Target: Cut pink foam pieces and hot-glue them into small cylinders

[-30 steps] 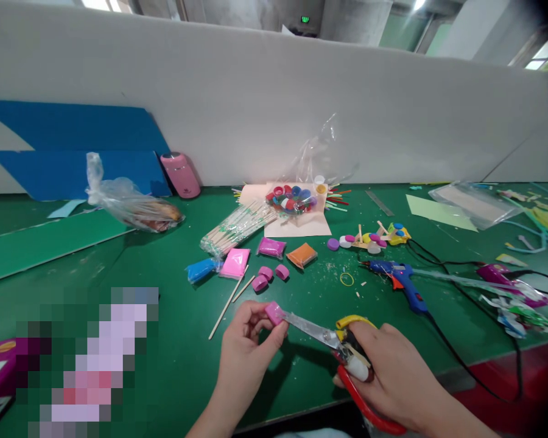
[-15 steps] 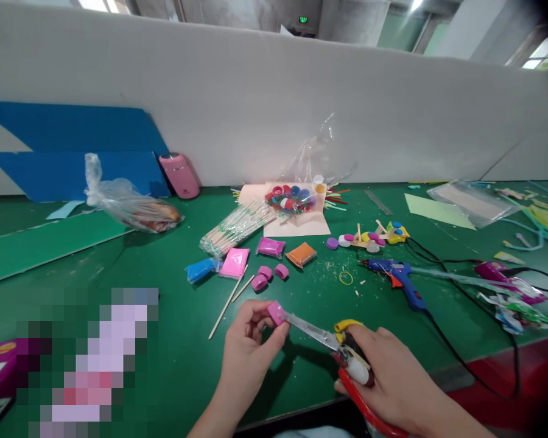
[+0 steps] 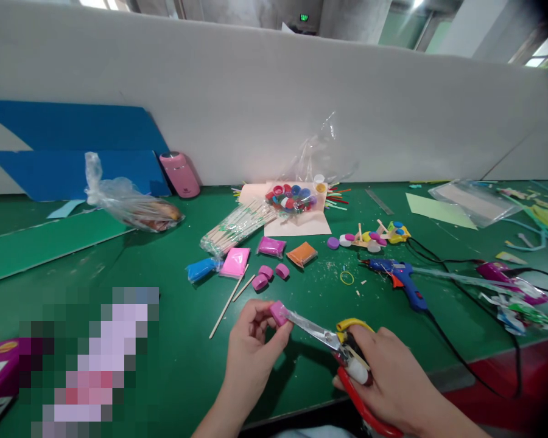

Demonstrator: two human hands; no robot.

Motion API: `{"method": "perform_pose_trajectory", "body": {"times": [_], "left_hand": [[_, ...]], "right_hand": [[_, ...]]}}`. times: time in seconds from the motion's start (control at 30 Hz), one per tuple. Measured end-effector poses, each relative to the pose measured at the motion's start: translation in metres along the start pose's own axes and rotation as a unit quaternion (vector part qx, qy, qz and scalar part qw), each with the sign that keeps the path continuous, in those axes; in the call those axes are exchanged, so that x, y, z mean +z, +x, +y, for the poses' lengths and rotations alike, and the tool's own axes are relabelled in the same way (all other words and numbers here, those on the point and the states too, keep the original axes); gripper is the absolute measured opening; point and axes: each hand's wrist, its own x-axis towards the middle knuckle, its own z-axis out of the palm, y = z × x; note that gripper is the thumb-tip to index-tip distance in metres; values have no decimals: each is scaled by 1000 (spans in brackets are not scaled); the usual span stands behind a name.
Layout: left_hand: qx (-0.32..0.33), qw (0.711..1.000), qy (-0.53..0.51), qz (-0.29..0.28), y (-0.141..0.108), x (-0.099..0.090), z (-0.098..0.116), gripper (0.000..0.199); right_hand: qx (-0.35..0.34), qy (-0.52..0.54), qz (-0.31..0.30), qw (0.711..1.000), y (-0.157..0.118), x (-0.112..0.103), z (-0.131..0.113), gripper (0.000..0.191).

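A pink bottle cap is pinched between the thumb and fingers of my left hand, near the front edge of the green table. My right hand is wrapped round scissors with red and yellow handles. The blade tips touch the right side of the pink cap. Several pink caps lie just behind my left hand, beside two wooden sticks. Packets in bright pink, magenta, orange and blue lie farther back.
On the right lies a blue glue gun with a black cable. Behind it are joined caps and sticks. Bagged sticks, a bag of coloured caps and a pink bottle are at the back. A white partition borders the table.
The pink cap and the fingers of my left hand have shifted slightly to the right. The scissors blades look a little differently angled against the cap.
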Motion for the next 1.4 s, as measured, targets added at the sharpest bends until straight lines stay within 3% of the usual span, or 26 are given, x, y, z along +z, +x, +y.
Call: {"method": "perform_pose_trajectory", "body": {"times": [0.9, 1.1, 1.27, 1.4], "left_hand": [[-51, 995, -87, -9, 0, 3, 12, 26], [-26, 998, -62, -20, 6, 1, 11, 23], [41, 999, 33, 1, 7, -1, 10, 22], [31, 997, 54, -50, 3, 3, 11, 15]], "right_hand": [[12, 8, -19, 1000, -3, 11, -5, 23], [53, 143, -87, 984, -7, 8, -14, 15], [64, 293, -141, 943, -8, 10, -20, 7], [59, 342, -169, 923, -4, 3, -23, 8]]}}
